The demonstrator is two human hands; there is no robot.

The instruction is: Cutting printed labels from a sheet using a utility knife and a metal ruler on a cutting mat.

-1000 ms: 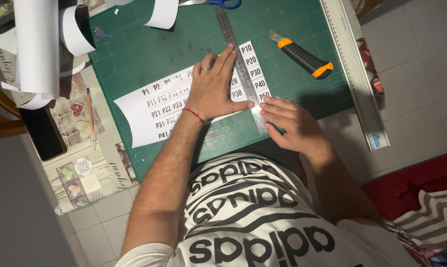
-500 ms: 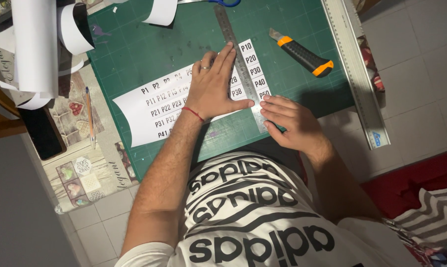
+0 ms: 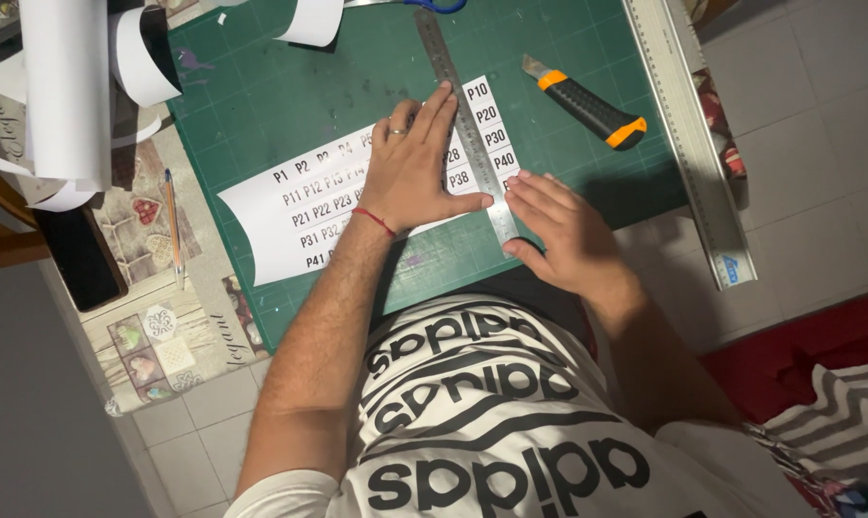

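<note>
The flat left hand (image 3: 410, 173) pinned the white printed label sheet (image 3: 299, 206); the empty, spread right hand (image 3: 558, 225) steadied the steel ruler (image 3: 464, 120). The orange-tipped black utility knife (image 3: 587, 101) lay untouched, sheet uncut.

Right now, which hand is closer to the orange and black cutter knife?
The right hand. It lies just below the cutter knife, near the steel ruler's end. The left hand lies across the ruler, pressing the white sheet.

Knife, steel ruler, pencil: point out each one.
Knife (image 3: 587, 107): head view, middle of the black handle.
Steel ruler (image 3: 458, 105): head view, bare upper stretch.
Pencil (image 3: 173, 225): head view, mid-shaft.
</note>
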